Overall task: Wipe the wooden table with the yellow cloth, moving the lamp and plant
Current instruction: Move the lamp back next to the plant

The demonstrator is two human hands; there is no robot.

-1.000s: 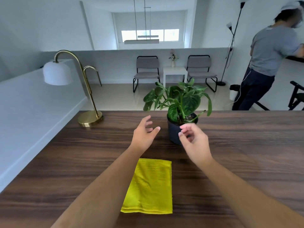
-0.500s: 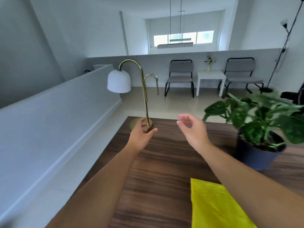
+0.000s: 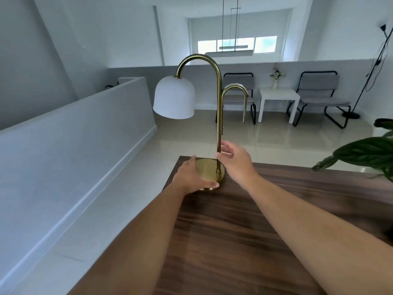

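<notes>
Left hand [image 3: 192, 177]: open, palm down, thumb and fingers spread along the near-left rim of the lamp base [image 3: 209, 170]; touching it, not yet clasping.
Right hand [image 3: 235, 161]: open, fingers curled toward the stem [image 3: 218, 124], just beside it, apparently not closed on it.
Lamp [image 3: 174, 97]: between both hands, at the desk's far-left corner; long axis upright.
Nearer hand: left to base, right to stem.
Desk [image 3: 244, 231]: dark wood, beneath both forearms.
Plant [image 3: 365, 152]: well right of the right hand.
Yellow cloth: out of view.
</notes>
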